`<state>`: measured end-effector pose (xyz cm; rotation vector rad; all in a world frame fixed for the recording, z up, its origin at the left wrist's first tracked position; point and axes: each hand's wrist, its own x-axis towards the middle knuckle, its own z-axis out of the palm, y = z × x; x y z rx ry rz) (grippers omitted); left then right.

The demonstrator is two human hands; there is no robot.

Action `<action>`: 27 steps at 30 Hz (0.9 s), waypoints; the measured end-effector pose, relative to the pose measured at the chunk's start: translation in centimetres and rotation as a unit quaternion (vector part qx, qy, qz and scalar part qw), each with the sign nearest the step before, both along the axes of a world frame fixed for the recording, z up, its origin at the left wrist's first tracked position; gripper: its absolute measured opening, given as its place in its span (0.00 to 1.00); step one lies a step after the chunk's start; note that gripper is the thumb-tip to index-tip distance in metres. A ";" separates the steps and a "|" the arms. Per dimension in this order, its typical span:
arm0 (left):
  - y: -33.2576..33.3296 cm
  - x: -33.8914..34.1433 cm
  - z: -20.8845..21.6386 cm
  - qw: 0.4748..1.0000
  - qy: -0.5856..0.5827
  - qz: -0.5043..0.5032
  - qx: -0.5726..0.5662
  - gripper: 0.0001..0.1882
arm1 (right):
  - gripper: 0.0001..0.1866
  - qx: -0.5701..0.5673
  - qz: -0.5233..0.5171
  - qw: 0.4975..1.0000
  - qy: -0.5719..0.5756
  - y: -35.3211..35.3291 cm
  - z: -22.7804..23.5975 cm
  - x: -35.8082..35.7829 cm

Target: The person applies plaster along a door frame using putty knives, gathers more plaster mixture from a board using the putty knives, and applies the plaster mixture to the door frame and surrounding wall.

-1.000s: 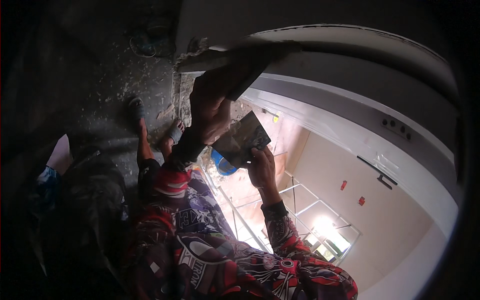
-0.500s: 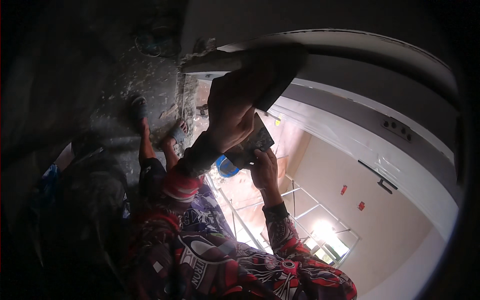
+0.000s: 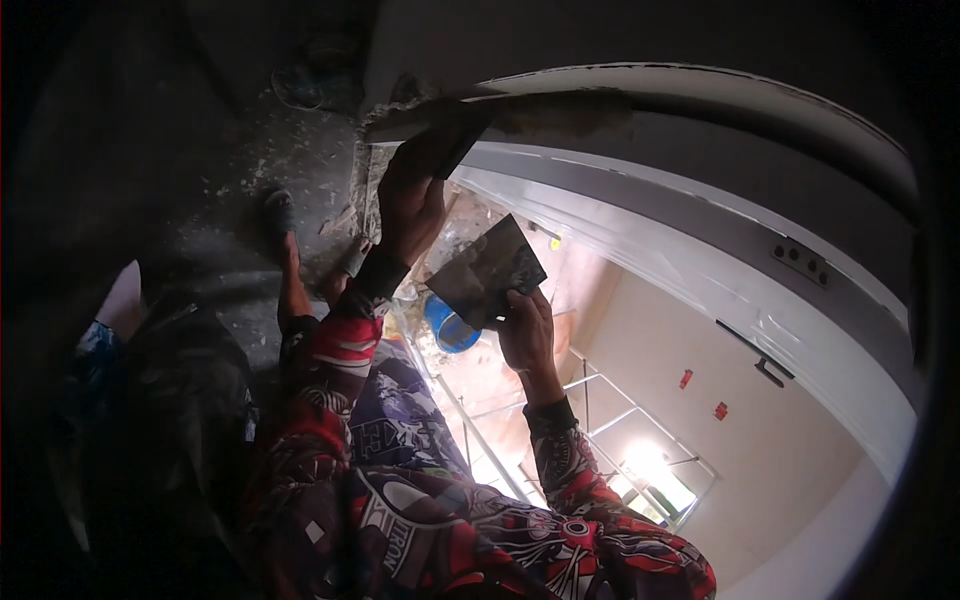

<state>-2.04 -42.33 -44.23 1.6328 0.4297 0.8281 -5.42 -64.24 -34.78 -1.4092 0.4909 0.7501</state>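
My left hand [image 3: 408, 205] is closed around a dark, flat putty blade [image 3: 466, 145]. Its far edge lies at the left end of a long pale frame or ledge [image 3: 680, 135], where I cannot tell whether it touches. Lower and to the right, my right hand [image 3: 527, 335] pinches a square, flat plate [image 3: 490, 265] by its near corner. Greyish smears, perhaps filler, cover part of the plate's face. A darker, damp-looking patch [image 3: 590, 108] shows on the frame to the right of the left blade. The left fingertips are partly hidden in shadow.
Beyond the plate stands a blue bucket [image 3: 450, 325]. Pale metal scaffolding [image 3: 625, 412] rises at the lower right near a bright opening. A socket plate [image 3: 798, 262] is set in the frame. Rough, spattered concrete floor [image 3: 235, 170] lies left, with a sandalled foot [image 3: 278, 215].
My left hand and its blade have moved left along the frame, away from the plate. The square plate now shows fully, and the dark patch on the frame is uncovered. My right hand hardly moved.
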 end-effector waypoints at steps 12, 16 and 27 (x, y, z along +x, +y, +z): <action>-2.8 1.8 -2.1 0.999 0.035 0.011 -0.018 0.16 | 0.18 0.006 -0.016 1.000 0.003 -0.3 0.2 -0.6; -0.3 0.1 0.0 0.997 0.017 -0.066 -0.029 0.15 | 0.17 -0.010 -0.018 1.000 0.015 -1.1 -0.4 -0.8; -1.7 2.4 2.3 0.999 -0.031 0.008 -0.003 0.23 | 0.16 -0.024 -0.030 0.999 0.005 -0.2 0.3 -0.5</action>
